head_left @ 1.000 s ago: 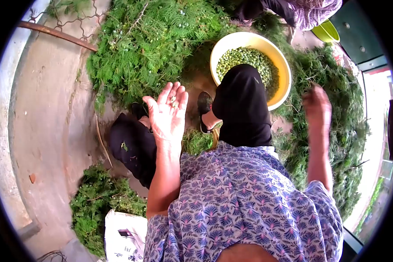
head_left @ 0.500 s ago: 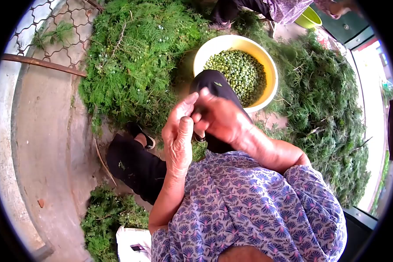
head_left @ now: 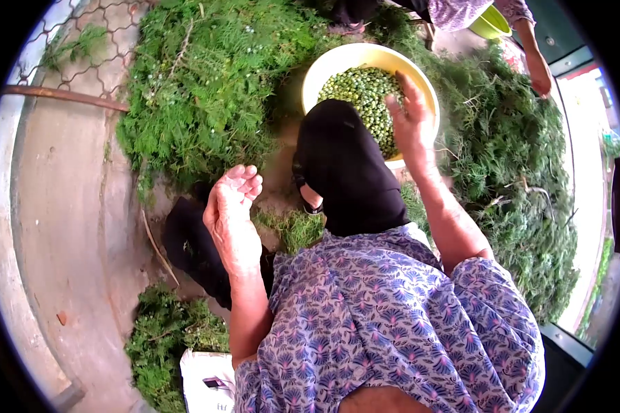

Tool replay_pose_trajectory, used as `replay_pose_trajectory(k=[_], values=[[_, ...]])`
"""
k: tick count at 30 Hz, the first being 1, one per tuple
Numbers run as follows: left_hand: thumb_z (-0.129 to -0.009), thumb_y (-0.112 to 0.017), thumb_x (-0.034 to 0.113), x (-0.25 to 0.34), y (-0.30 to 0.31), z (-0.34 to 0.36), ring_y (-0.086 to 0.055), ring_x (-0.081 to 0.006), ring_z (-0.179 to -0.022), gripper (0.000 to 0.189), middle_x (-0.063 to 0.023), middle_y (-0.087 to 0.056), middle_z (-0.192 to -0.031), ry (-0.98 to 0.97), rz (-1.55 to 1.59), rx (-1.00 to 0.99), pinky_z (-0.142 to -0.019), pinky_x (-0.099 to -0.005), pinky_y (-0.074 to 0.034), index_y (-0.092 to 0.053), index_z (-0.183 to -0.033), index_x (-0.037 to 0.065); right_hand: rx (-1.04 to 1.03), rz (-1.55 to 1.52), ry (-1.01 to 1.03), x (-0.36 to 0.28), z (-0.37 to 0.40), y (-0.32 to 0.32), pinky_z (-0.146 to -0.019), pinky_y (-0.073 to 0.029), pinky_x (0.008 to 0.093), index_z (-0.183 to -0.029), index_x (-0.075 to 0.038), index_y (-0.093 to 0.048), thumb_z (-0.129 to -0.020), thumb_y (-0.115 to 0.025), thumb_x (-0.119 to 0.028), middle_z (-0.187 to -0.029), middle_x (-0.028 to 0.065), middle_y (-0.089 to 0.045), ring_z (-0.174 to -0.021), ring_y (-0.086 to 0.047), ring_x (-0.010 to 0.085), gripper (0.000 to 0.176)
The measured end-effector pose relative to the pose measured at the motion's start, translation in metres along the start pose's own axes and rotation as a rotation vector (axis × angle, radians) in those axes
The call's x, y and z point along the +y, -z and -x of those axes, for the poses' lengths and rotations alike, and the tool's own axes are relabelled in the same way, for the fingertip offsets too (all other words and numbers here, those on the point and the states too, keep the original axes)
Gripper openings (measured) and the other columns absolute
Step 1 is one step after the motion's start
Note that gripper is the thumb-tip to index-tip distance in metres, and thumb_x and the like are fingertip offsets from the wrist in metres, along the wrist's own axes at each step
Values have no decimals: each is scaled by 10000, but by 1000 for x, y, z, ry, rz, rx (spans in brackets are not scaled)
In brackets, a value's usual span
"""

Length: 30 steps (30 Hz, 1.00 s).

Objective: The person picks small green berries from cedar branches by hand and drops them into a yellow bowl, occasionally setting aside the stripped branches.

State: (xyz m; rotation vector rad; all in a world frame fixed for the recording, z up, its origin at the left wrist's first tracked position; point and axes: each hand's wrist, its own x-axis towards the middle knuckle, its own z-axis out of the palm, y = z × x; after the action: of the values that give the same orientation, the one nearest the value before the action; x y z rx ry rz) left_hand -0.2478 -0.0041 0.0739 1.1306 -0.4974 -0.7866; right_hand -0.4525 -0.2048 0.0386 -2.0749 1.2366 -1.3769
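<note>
My right hand (head_left: 415, 127) reaches over the near right part of a yellow basin (head_left: 311, 76), thumb and fingers apart, with nothing seen in it. Many small round green berries (head_left: 362, 89) lie in the basin. My left hand (head_left: 233, 213) is raised above my lap on the left, its fingers curled in toward the palm. Whether anything lies inside those fingers is hidden. Behind it spreads a large heap of green conifer branches (head_left: 207, 89). My dark-trousered knee (head_left: 344, 158) covers the basin's near left rim.
More cut branches (head_left: 503, 151) are heaped on the right, and a smaller bunch (head_left: 162, 337) lies at lower left beside a white bag (head_left: 203, 372). Another person's arm (head_left: 534, 58) and a green bucket (head_left: 490, 24) appear at the top right. A metal grille (head_left: 93, 51) stands at upper left.
My hands were together above my lap and have parted. The right went up and right over the basin, fingers spread; the left moved left. The other person's arm now hangs lower.
</note>
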Motion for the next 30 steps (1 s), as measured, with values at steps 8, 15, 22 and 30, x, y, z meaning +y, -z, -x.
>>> replay_pose_trajectory(k=[8,15,22,30], values=[[-912,-504,298,3,60,-2,-598,-202,-871,358,-129,-619,-985,-20,43,251,-789,-307,-478,-558,-1063,-22,-504,-531,394,-161,-8,47,-773,-462,367,-973,59,-595,-874,-496,-150,-965,178,-613,-812,-599,253,251],[-892,-551,171,-27,88,12,-605,-134,-742,207,-93,-641,-893,45,90,360,-670,-243,-485,-596,-985,-8,-387,-1399,783,-216,-26,123,-603,-476,307,-888,19,-595,-847,-524,-166,-782,121,-605,-619,-565,182,203],[-898,-539,178,-32,85,24,-606,-142,-777,226,-90,-637,-898,112,-11,290,-697,-257,-483,-592,-1000,-16,-460,-1539,884,-235,-25,129,-590,-471,298,-883,10,-598,-847,-535,-169,-767,113,-603,-603,-553,172,194],[-895,-536,171,-19,97,35,-599,-175,-795,240,-115,-619,-921,75,79,319,-715,-294,-486,-555,-1035,-24,-557,-1605,840,-238,-23,120,-576,-466,287,-879,-1,-602,-847,-548,-174,-751,105,-601,-584,-540,162,183]])
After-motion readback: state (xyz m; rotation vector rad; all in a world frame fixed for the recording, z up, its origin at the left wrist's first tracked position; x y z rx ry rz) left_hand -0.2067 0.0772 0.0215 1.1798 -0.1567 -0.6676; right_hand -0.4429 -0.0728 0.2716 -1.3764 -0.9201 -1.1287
